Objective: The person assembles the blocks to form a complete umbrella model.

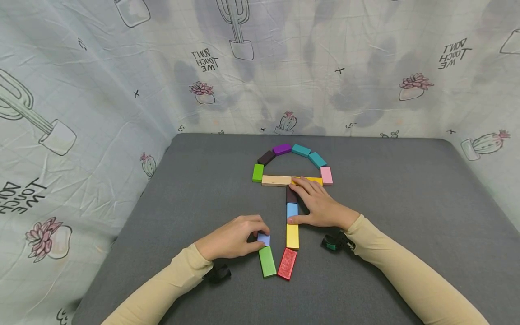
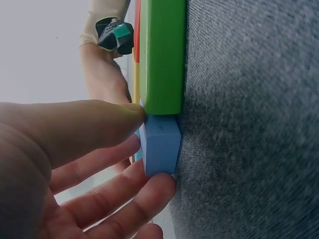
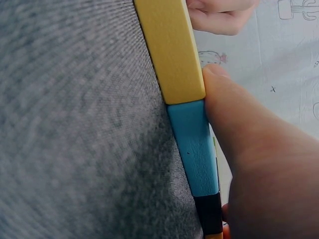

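Observation:
My left hand [image 1: 235, 238] pinches a small light blue block [image 1: 264, 239] between thumb and fingers. In the left wrist view that blue block [image 2: 162, 149] meets the end of a green block [image 2: 163, 59], its thumb at the joint. My right hand [image 1: 318, 207] lies over a column of blocks. Its thumb touches where a blue block [image 1: 292, 210] meets a yellow block [image 1: 292, 237]. The fingertips reach a dark block [image 1: 290, 196] and the orange-yellow block [image 1: 318, 180] above it. A red block [image 1: 287, 264] continues the column at a slant, beside the green one.
Beyond the hands, an arch of blocks runs from green [image 1: 257, 173] through dark, purple [image 1: 282, 149] and teal to pink [image 1: 326, 176]. A natural wood block [image 1: 276, 180] lies along its base. The grey table [image 1: 195, 189] meets a printed curtain [image 1: 260, 90] behind.

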Demonstrator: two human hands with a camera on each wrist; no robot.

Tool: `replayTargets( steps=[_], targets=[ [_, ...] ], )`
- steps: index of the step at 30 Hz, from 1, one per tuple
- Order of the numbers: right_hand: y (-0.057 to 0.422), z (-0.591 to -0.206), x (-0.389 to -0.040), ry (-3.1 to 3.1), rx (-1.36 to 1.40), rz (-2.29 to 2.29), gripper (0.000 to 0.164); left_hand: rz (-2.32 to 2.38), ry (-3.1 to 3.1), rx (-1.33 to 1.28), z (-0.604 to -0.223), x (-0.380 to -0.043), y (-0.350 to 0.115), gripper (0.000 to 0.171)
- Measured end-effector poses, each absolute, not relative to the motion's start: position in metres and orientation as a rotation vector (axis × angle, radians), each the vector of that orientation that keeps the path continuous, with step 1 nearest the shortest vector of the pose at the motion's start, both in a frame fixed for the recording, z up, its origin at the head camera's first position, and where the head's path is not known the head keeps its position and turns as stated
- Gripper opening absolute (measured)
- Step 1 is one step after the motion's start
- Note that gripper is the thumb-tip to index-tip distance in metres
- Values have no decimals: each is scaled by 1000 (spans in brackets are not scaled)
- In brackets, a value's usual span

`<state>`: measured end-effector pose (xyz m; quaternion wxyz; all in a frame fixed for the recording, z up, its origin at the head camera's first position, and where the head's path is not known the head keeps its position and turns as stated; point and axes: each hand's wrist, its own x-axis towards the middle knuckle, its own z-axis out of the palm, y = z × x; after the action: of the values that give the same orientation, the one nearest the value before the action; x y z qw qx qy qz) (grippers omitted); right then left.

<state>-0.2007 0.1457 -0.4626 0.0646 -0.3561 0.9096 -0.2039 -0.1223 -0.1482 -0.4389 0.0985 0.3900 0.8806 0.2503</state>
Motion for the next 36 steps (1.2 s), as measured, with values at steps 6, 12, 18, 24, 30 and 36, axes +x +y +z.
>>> replayTargets(
  steps=[6, 12, 18, 24, 30, 36],
  targets=[
    [145, -464, -201, 2741, -1069, -610, 102, 744, 2596, 1152, -440, -122, -149, 20],
    [145, -465, -201, 2737, -1066, -618, 101, 737, 2596, 1161, -441, -122, -149, 19],
    [144, -465, -201, 2743, -1076, -621, 102, 753, 2605, 1133, -439, -123, -152, 22],
    [144, -465, -201, 2743, -1061, -611, 103, 805, 2729, 1063, -427, -129, -163, 24],
    [144, -465, -201, 2758, -1076, -606, 101, 774, 2957, 1087, -406, -140, -173, 28],
    [144, -465, -199, 2760, -1086, -616, 100, 748, 3171, 1079, -382, -157, -171, 36]
  ],
)
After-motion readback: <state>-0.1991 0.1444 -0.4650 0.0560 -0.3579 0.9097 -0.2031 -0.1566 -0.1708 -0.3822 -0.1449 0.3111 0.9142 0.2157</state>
